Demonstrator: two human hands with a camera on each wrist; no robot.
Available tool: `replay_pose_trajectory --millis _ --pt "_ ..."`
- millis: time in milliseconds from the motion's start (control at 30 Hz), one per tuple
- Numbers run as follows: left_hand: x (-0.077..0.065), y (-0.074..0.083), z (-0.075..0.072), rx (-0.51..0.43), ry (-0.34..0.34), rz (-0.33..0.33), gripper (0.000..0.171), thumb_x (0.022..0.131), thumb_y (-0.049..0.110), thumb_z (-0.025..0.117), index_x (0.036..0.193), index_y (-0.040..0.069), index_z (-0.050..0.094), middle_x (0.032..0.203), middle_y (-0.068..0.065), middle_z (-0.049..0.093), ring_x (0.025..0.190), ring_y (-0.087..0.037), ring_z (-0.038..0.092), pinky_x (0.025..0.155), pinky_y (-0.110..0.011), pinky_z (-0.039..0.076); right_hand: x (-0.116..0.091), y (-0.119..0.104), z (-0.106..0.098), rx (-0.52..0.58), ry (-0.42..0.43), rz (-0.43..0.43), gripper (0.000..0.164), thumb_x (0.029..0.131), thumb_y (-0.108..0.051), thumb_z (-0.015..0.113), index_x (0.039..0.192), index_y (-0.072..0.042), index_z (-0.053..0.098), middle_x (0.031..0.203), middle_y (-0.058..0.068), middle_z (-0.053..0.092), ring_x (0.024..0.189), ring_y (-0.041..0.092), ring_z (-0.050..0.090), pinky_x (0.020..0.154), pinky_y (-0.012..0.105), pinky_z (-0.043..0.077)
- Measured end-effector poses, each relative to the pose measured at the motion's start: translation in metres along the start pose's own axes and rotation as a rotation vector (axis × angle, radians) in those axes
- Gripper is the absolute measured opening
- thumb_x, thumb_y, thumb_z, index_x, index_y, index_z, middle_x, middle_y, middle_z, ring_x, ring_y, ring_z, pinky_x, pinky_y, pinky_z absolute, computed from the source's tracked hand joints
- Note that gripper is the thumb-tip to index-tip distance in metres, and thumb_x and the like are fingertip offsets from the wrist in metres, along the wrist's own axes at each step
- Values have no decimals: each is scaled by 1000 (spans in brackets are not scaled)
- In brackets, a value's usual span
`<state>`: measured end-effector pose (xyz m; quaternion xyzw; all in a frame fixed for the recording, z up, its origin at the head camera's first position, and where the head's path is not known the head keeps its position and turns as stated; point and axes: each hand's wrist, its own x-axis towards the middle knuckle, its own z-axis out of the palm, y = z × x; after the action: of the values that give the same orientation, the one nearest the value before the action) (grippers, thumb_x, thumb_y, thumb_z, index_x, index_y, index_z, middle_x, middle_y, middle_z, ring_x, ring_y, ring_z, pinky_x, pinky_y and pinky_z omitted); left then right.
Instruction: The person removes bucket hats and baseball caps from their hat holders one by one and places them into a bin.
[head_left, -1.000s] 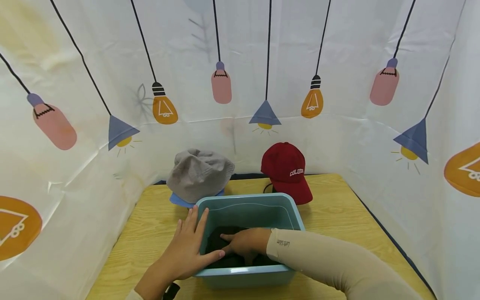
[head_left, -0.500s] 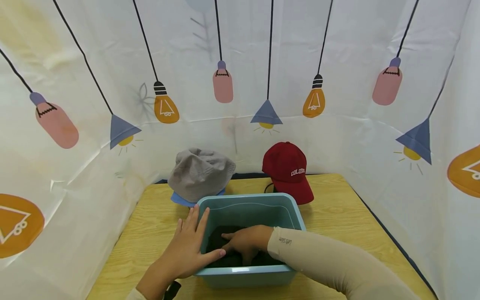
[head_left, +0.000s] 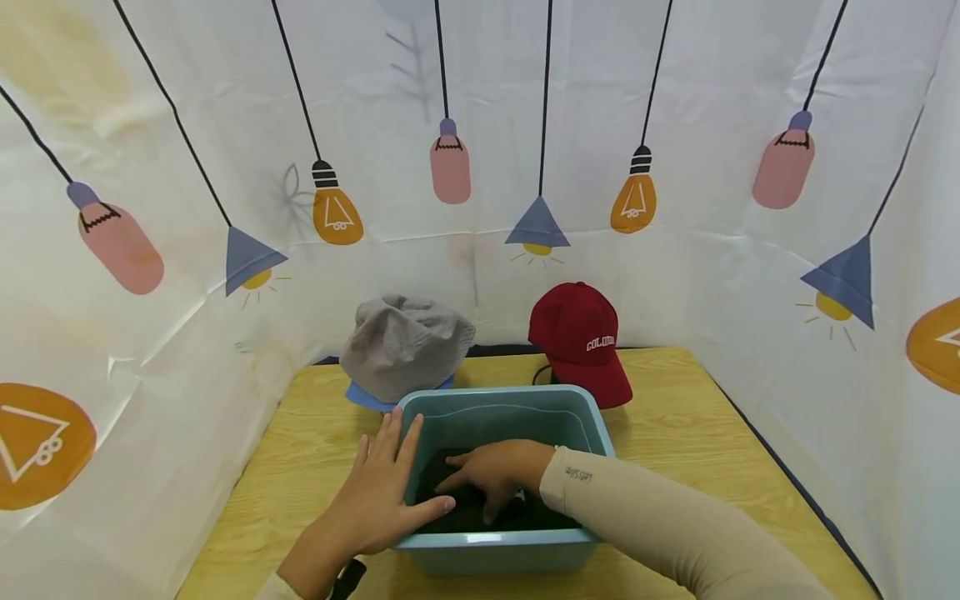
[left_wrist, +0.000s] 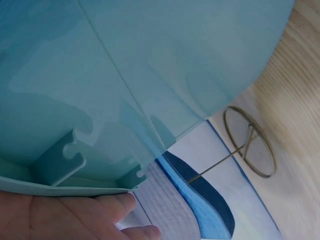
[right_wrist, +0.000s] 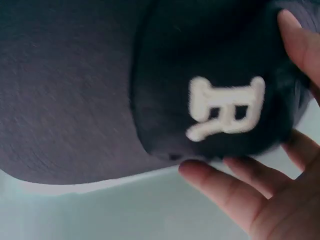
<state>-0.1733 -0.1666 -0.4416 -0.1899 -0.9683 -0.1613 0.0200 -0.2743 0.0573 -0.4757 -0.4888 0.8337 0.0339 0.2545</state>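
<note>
Both splayed: left hand (head_left: 375, 493) on bin rim (head_left: 517, 538), right hand (head_left: 501, 468) against dark cap (right_wrist: 160, 100)

One left hand (head_left: 375, 492), one right hand (head_left: 504, 468), one red cap (head_left: 577, 329), one dark cap (right_wrist: 155, 85), one grey hat (head_left: 405, 346), one blue brim (head_left: 365, 397), one ring-based stand (left_wrist: 218, 162), one bin (head_left: 495, 550), one table (head_left: 675, 417) are showing. One backdrop (head_left: 480, 67) is carrying three pink bulbs (head_left: 450, 173), four orange bulbs (head_left: 633, 202), three blue lampshades (head_left: 537, 225).

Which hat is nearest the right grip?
The dark cap with the white letter R, inside the blue bin. The grey hat and red cap are outside, behind the bin.
</note>
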Motion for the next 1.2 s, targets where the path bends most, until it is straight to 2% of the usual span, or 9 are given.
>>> replay_pose_trajectory --millis 133,333,500,700,833,967,1067,1200 --pt "1 0 -1 -3 -14 -1 117 84 92 43 168 21 3 174 -18 0 161 -39 2 121 -74 11 4 -1 6 -37 -21 12 91 82 -38 88 155 -53 36 171 -2 27 148 17 44 117 43 44" --pt "1 0 -1 -15 18 4 114 86 89 45 168 18 8 173 -20 3 160 -42 5 120 -75 12 7 -4 6 -90 -23 52 92 81 -39 88 156 -52 36 171 -4 27 146 17 47 115 40 45" --pt "-1 3 -1 -36 0 -7 112 88 87 46 168 18 8 173 -21 2 160 -43 4 120 -75 10 6 -5 7 -106 -27 62 92 81 -41 87 156 -54 35 171 -5 25 145 18 49 113 40 47" --pt "-1 5 -1 -47 -7 -15 110 89 85 47 168 16 12 173 -21 2 160 -43 4 120 -75 10 3 -5 6 -89 -8 73 90 80 -44 88 154 -53 38 170 -6 28 147 18 46 115 41 46" --pt "-2 5 0 -47 -9 -29 108 91 85 44 168 17 13 173 -19 0 160 -42 4 121 -74 9 1 -1 0 -60 13 33 88 80 -43 88 153 -53 40 169 -5 32 148 18 45 116 42 44" --pt "-2 6 1 -49 -8 -38 105 92 84 41 168 17 14 173 -19 -1 160 -41 5 121 -74 8 -4 2 -12 -24 70 -32 79 84 -38 87 152 -46 48 164 -4 42 146 14 47 116 38 44" --pt "-3 6 1 -39 -2 -42 105 92 85 40 168 17 15 174 -18 0 160 -41 7 121 -73 8 -10 4 -24 28 139 -75 61 90 -35 82 146 -39 58 158 -3 51 141 12 52 114 36 46" --pt "-3 7 2 -35 3 -45 105 92 85 40 168 17 16 174 -19 1 160 -41 7 121 -74 9 -23 10 -41 102 290 -119 36 97 -33 72 133 -30 71 138 -10 67 120 4 65 103 28 53"
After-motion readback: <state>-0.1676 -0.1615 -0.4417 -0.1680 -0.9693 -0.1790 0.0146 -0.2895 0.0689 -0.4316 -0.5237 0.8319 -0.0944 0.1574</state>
